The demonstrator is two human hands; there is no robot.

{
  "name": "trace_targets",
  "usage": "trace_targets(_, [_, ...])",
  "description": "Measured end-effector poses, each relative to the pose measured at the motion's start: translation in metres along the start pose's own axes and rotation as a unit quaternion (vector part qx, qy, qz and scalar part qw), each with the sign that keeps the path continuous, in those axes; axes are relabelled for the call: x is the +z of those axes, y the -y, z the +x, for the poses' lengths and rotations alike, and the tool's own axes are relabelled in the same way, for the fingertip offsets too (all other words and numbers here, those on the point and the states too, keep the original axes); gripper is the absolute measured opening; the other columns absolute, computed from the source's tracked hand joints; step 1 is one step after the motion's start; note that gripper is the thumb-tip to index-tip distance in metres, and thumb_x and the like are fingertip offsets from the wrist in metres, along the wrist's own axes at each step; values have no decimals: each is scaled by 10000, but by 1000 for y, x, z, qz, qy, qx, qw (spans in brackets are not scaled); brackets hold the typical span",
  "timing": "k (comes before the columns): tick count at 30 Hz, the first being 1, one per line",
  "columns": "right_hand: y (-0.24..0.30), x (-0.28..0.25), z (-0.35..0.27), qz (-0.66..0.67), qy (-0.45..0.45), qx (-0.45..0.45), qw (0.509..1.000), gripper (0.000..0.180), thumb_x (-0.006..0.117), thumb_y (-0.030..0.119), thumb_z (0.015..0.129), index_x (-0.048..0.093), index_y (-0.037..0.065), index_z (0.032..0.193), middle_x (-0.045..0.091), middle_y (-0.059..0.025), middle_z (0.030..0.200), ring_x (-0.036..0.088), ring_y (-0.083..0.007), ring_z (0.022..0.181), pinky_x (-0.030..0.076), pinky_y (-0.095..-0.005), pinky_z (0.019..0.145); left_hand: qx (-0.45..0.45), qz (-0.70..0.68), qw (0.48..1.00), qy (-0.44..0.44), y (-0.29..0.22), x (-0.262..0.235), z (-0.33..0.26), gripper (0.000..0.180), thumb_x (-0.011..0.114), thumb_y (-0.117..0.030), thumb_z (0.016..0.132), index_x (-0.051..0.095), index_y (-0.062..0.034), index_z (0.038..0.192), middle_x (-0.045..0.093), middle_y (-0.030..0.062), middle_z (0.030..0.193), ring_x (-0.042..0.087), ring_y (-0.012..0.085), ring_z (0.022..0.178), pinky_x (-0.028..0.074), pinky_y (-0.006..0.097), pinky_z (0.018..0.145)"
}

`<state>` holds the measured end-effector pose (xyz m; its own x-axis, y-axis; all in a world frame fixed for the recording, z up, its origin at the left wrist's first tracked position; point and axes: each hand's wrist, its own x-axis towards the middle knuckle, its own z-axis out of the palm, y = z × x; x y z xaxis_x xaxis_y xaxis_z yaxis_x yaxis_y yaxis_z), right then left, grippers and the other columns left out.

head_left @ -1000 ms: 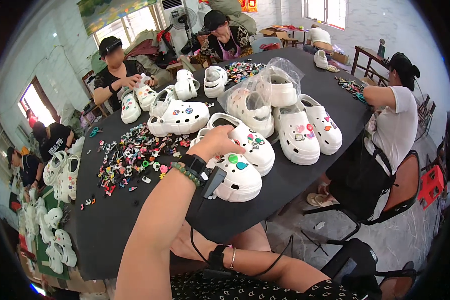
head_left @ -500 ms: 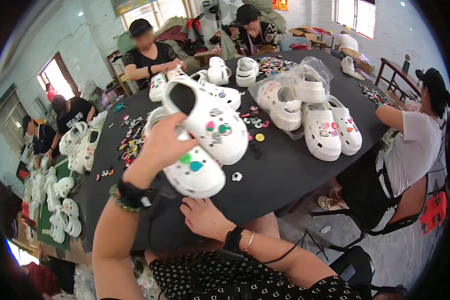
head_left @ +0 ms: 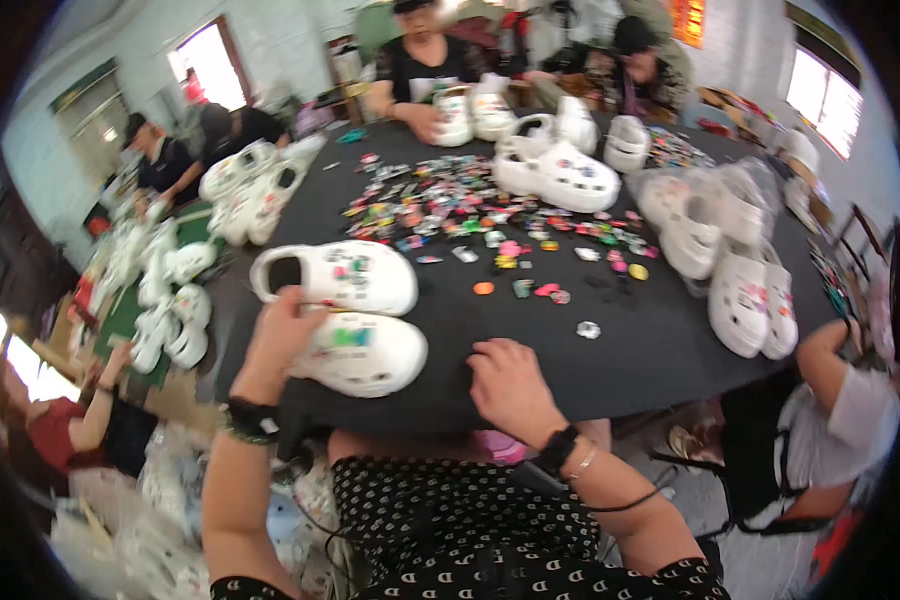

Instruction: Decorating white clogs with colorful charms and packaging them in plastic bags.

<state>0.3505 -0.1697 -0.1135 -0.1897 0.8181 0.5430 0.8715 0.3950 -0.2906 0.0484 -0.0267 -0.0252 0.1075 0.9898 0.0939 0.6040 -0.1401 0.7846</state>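
Crowded workshop room, white walls, bright windows, other people sitting around the big black table (head_left: 670, 350) working on their own white clogs. You are sitting at its near edge. Compared with half a second ago, the pair of white clogs is no longer lifted up toward your face: both are now lying on the table in front of you, at its left near edge, so the carrying part looks finished and the pair is parked side by side. Far clog (head_left: 345, 277) is lying with its opening to the left, charms showing on top. Near clog (head_left: 362, 352) is sitting just beside it, touching or almost touching, a green charm on its upper.

Your left hand (head_left: 282, 340) is reaching in from below, forearm upright, wrist with dark watch and bead bracelet, fingers curled closed around the heel end of the near clog. Your right hand (head_left: 510, 385) is resting on the table edge, knuckles up, fingers loosely bent, gripping nothing.

Loose colourful shoe charms (head_left: 490, 215) are lying scattered mid-table, well apart from your hands. A single small white charm (head_left: 588, 329) is lying nearest your right hand.
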Motion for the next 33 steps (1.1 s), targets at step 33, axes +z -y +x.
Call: trace_targets(33, [2,1,5,-10,13,8,1000,253,624,64,787,609,22,1036,582,-130,1148,523,-317,1142,415,-455,971,-85,-106,984,119,-14,31,76,357,734,-267,842,680,70,948,695,111,919,658,148,757,507,284,659])
